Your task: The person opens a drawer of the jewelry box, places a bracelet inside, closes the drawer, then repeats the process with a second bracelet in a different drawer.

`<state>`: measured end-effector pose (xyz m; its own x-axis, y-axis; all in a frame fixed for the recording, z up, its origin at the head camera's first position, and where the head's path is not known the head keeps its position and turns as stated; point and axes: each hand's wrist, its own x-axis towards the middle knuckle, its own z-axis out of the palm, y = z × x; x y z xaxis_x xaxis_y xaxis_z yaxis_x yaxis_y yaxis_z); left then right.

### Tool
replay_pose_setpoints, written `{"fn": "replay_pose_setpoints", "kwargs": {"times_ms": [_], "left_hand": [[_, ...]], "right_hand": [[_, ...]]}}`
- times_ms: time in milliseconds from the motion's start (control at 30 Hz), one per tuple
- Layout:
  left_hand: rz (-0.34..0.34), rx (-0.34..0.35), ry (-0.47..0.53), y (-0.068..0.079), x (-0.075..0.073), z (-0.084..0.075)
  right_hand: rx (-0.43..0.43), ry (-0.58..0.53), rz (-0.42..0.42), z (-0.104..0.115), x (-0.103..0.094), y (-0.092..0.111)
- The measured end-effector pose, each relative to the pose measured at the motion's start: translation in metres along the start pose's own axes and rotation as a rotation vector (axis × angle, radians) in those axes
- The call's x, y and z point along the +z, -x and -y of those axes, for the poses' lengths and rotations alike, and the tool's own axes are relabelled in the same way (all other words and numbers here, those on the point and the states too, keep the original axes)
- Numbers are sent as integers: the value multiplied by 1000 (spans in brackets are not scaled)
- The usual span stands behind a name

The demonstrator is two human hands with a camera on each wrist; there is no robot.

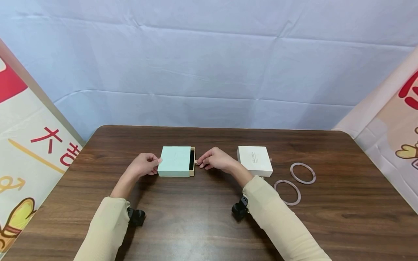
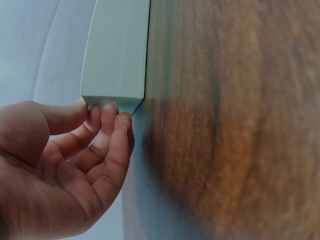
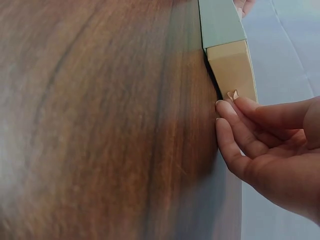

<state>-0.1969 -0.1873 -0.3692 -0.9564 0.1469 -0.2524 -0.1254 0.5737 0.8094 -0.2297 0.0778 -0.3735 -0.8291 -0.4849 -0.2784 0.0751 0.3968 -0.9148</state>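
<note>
A pale mint sliding gift box [image 1: 173,159] lies on the table, its tan inner drawer [image 3: 232,67] drawn out a little on the right, with a black lining in the gap. My left hand [image 1: 143,165] holds the box's left end: the thumb sits at the upper edge and the fingertips press the end face, as the left wrist view shows. At the opposite end, my right hand [image 1: 217,159] pinches a small ribbon pull tab [image 3: 232,94] on the drawer's front between thumb and index finger.
A white gift box [image 1: 255,159] with small print on its lid stands to the right, near the right forearm. Beyond it lie two pale ring-shaped bangles, one farther back [image 1: 300,164] and one nearer [image 1: 292,204]. White cloth [image 1: 202,72] hangs behind the wooden table [image 1: 196,221].
</note>
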Motion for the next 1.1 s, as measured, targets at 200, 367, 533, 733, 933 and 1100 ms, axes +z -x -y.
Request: {"fn": "replay_pose_setpoints", "kwargs": {"times_ms": [200, 367, 533, 733, 933, 1100], "left_hand": [[1, 9, 3, 0, 0, 0], [4, 15, -1, -1, 0, 1], [3, 17, 0, -1, 0, 2], [1, 15, -4, -1, 0, 2], [-4, 15, -7, -2, 0, 3], [-4, 15, -11, -2, 1, 5]], "right_hand": [[14, -2, -9, 0, -1, 1], [15, -2, -8, 1, -2, 3], [20, -3, -19, 1, -2, 6], [24, 6, -35, -1, -5, 8], [26, 10, -40, -4, -7, 8], [35, 4, -49, -4, -8, 9]]}}
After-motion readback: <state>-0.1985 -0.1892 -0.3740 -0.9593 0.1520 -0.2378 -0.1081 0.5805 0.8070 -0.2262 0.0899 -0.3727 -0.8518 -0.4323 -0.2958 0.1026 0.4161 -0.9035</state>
